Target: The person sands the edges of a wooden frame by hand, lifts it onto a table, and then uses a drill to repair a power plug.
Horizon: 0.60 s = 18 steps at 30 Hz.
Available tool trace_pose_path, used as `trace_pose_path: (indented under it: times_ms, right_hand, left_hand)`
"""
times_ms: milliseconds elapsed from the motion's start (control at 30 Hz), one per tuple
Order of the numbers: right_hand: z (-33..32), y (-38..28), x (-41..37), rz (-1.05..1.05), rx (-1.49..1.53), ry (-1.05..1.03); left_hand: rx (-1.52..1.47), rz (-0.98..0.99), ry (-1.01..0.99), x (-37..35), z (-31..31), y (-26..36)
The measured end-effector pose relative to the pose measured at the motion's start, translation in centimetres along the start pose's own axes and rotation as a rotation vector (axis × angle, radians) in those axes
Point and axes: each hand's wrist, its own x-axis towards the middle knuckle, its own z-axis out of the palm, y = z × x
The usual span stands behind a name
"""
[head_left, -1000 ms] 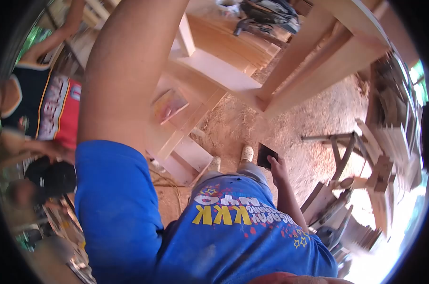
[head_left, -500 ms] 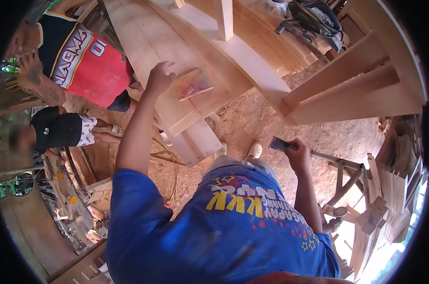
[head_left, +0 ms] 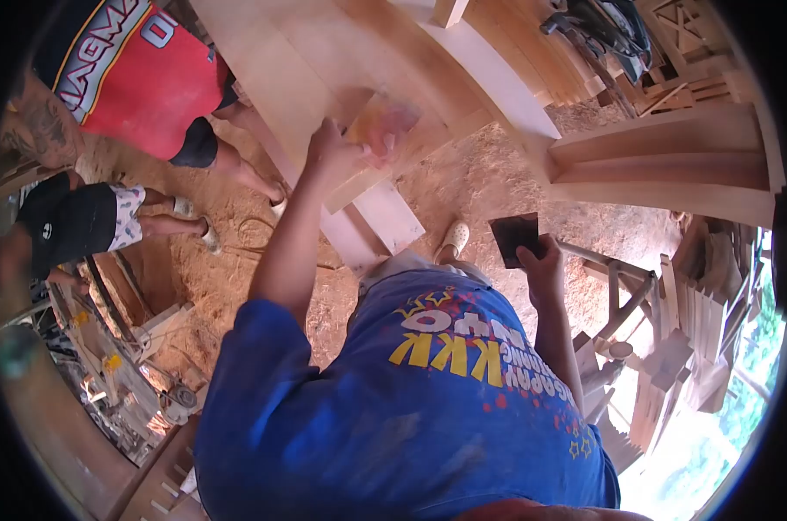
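Note:
My left hand (head_left: 328, 149) is at the near left edge of a small thin board (head_left: 386, 126) smeared with reddish-pink paste. Its fingers look closed on that edge, partly blurred. The board is tilted over the long pale wooden panel (head_left: 298, 61). Off to the right, my right hand (head_left: 543, 260) grips a dark, flat, square-edged blade (head_left: 514, 240), which looks like a scraper. The thumb lies along its near corner, and the blade's broad face shows.
A person in a red jersey (head_left: 150, 87) stands to the left, with another person in black (head_left: 63, 213) beyond. A curved wooden frame (head_left: 663, 156) extends at right. Timber pieces (head_left: 663, 373) are stacked at lower right. A tool with a dark casing (head_left: 606, 30) sits at the top.
My left hand has come down to the board, which is now turned and tilted. My right hand has turned the blade so its broad face shows. The whole view has shifted.

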Motion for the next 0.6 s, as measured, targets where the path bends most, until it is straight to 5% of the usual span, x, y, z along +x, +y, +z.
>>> trace_pose_path:
  times_ms: [33, 167, 300, 467, 600]
  right_hand:
    - [0.4, 1.1, 0.0, 0.012, 0.101, -0.006]
    - [3.4, -1.6, -0.3, 0.127, 0.410, -0.118]
    - [5.8, -4.4, 0.2, 0.058, 0.399, -0.263]
    - [7.5, -5.2, 0.7, -0.145, 0.142, -0.138]
    - [5.9, -9.7, -1.5, -0.121, -0.297, -0.117]
  left_hand:
    - [-0.084, -0.037, 0.037, -1.0, 0.3, -0.1]
    - [-0.669, -0.264, -0.434, -2.2, -0.1, 1.0]
    - [-0.849, -0.363, -0.466, -4.4, 1.8, 4.6]
    - [-0.887, -0.301, -0.289, -2.9, 7.2, 2.5]
    - [-1.454, -0.169, -0.270, -7.8, 3.9, 7.7]
